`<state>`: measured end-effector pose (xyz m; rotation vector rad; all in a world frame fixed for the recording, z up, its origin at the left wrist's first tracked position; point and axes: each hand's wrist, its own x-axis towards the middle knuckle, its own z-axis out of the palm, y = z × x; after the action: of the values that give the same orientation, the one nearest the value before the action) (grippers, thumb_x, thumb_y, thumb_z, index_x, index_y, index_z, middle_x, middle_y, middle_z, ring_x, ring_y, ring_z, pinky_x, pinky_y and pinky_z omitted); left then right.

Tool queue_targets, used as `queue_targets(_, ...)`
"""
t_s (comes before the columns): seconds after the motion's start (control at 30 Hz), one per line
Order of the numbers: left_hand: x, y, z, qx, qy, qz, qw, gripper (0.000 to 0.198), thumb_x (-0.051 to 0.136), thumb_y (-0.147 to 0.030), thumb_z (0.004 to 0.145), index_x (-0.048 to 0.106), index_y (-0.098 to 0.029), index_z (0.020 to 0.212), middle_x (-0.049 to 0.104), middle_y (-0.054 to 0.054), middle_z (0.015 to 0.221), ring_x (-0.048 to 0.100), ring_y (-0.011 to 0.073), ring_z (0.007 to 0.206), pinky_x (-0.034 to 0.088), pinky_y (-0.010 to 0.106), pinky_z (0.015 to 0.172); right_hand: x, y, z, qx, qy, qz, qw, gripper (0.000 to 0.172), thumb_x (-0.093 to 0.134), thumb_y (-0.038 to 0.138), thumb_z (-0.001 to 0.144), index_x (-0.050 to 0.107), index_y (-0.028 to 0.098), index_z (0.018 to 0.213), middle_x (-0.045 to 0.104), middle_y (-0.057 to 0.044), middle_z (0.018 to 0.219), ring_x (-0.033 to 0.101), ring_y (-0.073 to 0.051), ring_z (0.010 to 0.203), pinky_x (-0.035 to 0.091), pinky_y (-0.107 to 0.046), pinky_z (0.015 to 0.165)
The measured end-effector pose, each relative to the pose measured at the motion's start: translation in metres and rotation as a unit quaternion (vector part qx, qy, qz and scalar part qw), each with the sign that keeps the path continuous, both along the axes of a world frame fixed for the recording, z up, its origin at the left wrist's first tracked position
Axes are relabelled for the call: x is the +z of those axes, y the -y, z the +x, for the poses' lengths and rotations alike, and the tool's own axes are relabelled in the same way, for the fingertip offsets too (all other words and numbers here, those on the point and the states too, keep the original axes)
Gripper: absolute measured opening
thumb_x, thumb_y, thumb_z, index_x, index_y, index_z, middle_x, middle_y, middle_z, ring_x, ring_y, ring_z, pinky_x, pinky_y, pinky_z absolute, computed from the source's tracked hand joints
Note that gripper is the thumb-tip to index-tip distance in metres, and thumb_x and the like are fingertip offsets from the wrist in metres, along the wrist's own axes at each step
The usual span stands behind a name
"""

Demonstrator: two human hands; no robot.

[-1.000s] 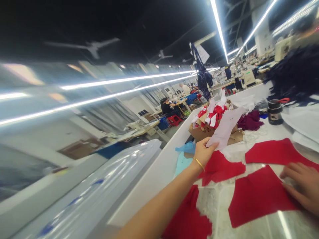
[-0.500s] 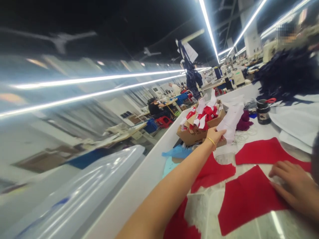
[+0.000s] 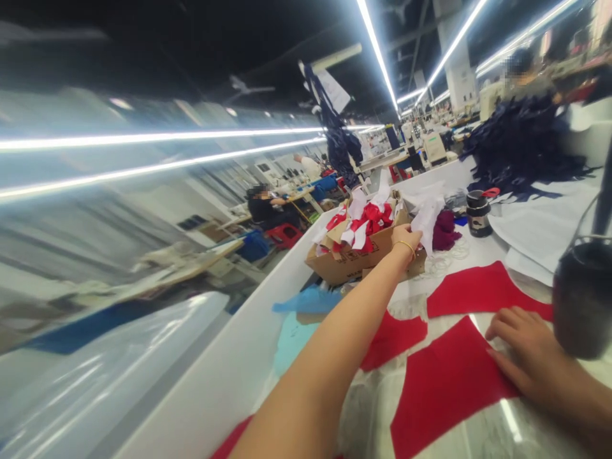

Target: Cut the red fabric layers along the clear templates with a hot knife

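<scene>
The left hand (image 3: 405, 245), pinching white fabric (image 3: 427, 220), has reached the cardboard box (image 3: 356, 264); the open right hand (image 3: 523, 357) stays on red fabric (image 3: 444, 382).

Dark object (image 3: 583, 299) just beside right hand (image 3: 530, 360) — cardboard box (image 3: 356, 258) just beyond left hand (image 3: 406, 245)

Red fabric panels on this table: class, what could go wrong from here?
The left hand reaches across the red fabric panels holding a white piece, so the forearm might drag them out of place. The right hand presses one panel, which could slide on the glossy surface. The cardboard box sits near the table edge and might tip.
</scene>
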<state>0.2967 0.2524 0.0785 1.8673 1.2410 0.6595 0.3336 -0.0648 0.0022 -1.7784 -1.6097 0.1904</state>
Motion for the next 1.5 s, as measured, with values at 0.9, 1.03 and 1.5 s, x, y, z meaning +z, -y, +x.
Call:
queue_targets(0.9,-0.043,0.201,-0.218,-0.399,-0.096,0.272,0.87,0.041,0.052,-0.018,0.1,0.062,-0.025,0.139,0.065,0.012,0.137,0.064,0.0248,0.127,0.057,0.04,0.107,0.01,0.001,0.01,0.0,0.077,-0.055,0.995,0.016,0.049,0.019,0.096,0.065,0.02,0.092,0.07,-0.009,0.096,0.064,-0.027,0.093,0.05,-0.042,0.082)
queue_targets(1.03,-0.082,0.235,-0.254,-0.371,-0.152,0.319,0.859,0.075,0.067,-0.032,0.095,0.033,-0.026,0.162,0.047,0.013,0.158,0.043,0.0338,0.148,0.052,0.051,0.114,0.011,0.001,0.015,-0.009,0.076,-0.069,0.995,0.017,0.05,0.019,0.095,0.067,0.02,0.096,0.07,-0.009,0.095,0.064,-0.028,0.094,0.051,-0.043,0.084)
queue_targets(1.5,-0.088,0.252,-0.291,-0.302,-0.194,0.385,0.85,0.063,0.045,-0.036,0.107,0.024,-0.024,0.166,0.035,0.011,0.166,0.03,0.0339,0.155,0.047,0.051,0.117,0.019,0.004,0.023,0.061,0.026,-0.144,0.987,0.033,0.086,0.04,0.072,0.07,0.022,0.095,0.062,-0.004,0.086,0.06,-0.02,0.078,0.049,-0.031,0.069)
